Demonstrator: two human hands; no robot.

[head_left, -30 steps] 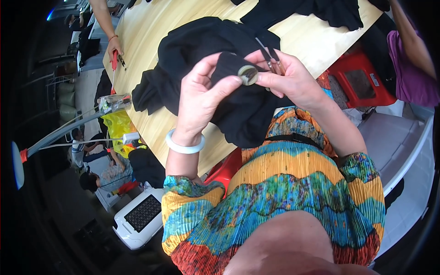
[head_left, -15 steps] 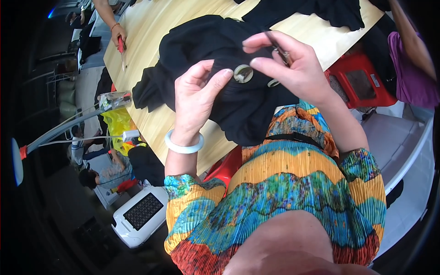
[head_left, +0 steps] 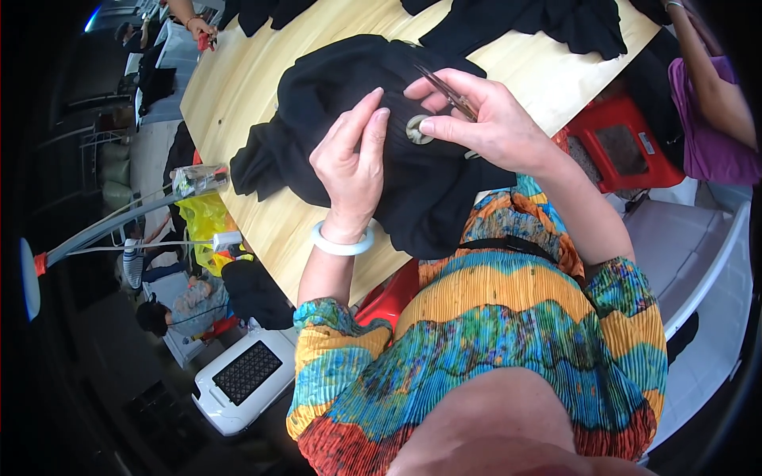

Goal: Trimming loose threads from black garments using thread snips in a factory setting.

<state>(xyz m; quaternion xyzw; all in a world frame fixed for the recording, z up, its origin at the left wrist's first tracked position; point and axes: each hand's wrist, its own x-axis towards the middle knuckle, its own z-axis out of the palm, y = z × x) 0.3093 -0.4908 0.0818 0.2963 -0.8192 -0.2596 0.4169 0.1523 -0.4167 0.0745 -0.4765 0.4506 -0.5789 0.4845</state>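
around us: more black cloth (head_left: 548,20) lies up the wooden table (head_left: 262,71); red stool (head_left: 627,147) at right.
left hand (head_left: 353,170): we press the black garment (head_left: 397,119) flat.
right hand (head_left: 484,119): we pinch small snips (head_left: 446,91) beside the pale ring (head_left: 417,129).
change: our right hand has lifted above the ring.

My left hand (head_left: 351,166) lies palm down, fingers together and stretched forward, wrist bent a little with the forearm rising from below. My right hand (head_left: 484,123) sits just beside it, fingers curled in a pinch, index fingertip (head_left: 429,127) pointing toward the left fingers.
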